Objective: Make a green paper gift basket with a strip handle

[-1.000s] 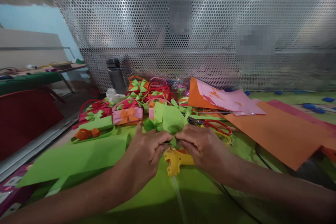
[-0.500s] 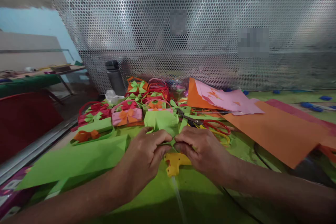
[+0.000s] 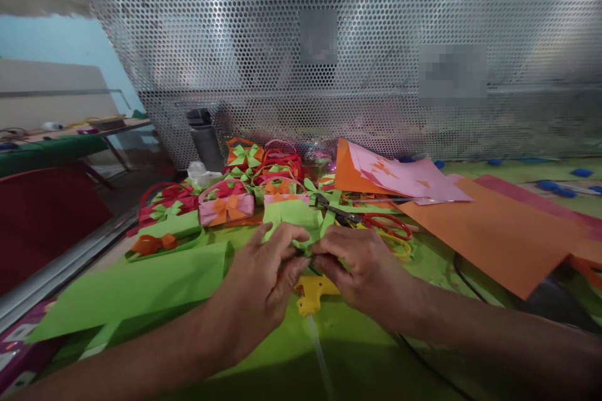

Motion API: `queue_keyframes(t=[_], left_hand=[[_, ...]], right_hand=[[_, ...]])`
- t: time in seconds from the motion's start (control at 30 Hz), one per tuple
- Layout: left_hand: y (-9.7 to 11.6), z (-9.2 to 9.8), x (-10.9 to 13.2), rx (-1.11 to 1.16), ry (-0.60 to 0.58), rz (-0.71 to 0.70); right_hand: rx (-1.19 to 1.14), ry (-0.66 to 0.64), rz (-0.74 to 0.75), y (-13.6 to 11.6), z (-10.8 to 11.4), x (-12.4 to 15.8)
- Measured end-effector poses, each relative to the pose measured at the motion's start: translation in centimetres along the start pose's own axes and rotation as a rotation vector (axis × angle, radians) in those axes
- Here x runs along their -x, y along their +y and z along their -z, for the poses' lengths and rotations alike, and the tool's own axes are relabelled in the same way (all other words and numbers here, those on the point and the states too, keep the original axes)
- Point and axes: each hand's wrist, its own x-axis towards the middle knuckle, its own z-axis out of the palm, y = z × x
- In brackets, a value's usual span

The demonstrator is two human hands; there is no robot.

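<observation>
Fingers of the left hand (image 3: 261, 282) had crept forward since half a second before, stretching out over the near edge of the green paper piece (image 3: 292, 218), where earlier they were curled tighter at its bottom corner. That paper had sunk lower too; a second back it stood up taller between the hands, and now it lay flatter on the table (image 3: 357, 338). The left hand pinched the folded edge, fingers narrow, thumb tucked beneath. The right hand (image 3: 360, 266) met it at the middle, its fingertips closed on the same green fold, much where it had been before. Both hands held that one piece between them, just in front of the person.

Below the knuckles lay the yellow glue gun (image 3: 314, 291), unmoved, its clear stick pointing back toward the person. Beyond the paper sat a pink paper basket (image 3: 227, 207) with an orange bow, among more small baskets. Red-handled scissors (image 3: 383, 225) lay just to the right, beside a large orange sheet (image 3: 498, 232). A flat green sheet (image 3: 136, 288) stayed at the left.
</observation>
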Motion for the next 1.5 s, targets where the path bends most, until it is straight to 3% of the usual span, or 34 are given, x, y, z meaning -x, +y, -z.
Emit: queue_keyframes(t=[0.17,0.37,0.63,0.83,1.03,1.27,1.5], left_hand=[[0.2,0.3,-0.3,-0.045,0.019,-0.004],[-0.2,0.8,-0.6,-0.031,0.130,-0.043],[0.0,1.2,-0.7,-0.024,0.236,-0.068],[-0.1,0.9,-0.4,-0.002,0.264,-0.105],[-0.1,0.4,-0.4,0.044,0.245,-0.072],[0.2,0.7,-0.5,0.203,0.087,0.069],[0.3,0.7,-0.5,0.317,0.032,0.182]], right_hand=[[0.011,0.016,0.001,-0.2,0.0,-0.1],[-0.026,0.004,-0.117,-0.2,1.6,-0.8],[-0.105,-0.112,-0.243,-0.2,1.8,-0.6],[-0.316,0.047,-0.254,0.2,1.1,-0.5],[-0.438,0.092,-0.275,0.4,0.5,-0.5],[-0.347,0.202,-0.185,0.0,0.5,-0.4],[-0.298,0.203,-0.170,0.0,0.4,-0.4]])
